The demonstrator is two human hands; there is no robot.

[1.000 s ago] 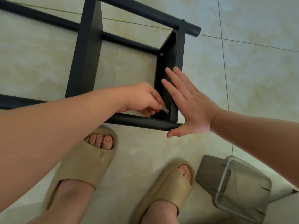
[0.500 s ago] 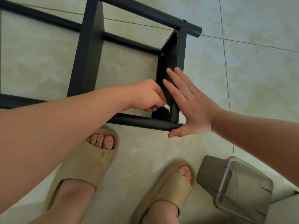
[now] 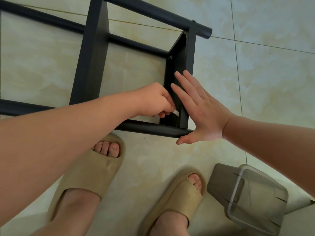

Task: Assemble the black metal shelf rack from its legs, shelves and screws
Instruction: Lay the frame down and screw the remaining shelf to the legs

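The black metal rack (image 3: pixel 95 53) lies on its side on the tiled floor, with round legs running left to right and flat shelves crossing them. My right hand (image 3: pixel 199 113) lies flat with straight fingers against the end shelf (image 3: pixel 180 62), its thumb by the near leg (image 3: pixel 153 129). My left hand (image 3: pixel 153 101) reaches inside the frame and pinches a small silvery tool (image 3: pixel 176 113) at the shelf's lower corner. A screw head (image 3: pixel 170 57) shows higher up on that shelf.
My two feet in beige slippers (image 3: pixel 95 169) stand just in front of the rack. A clear grey plastic container (image 3: pixel 252 195) lies on the floor at the lower right. Pale floor tiles surround the rack.
My left hand has turned slightly at the shelf's lower corner, and the silvery tool tip shows again below its fingers. My right hand stays flat on the shelf.
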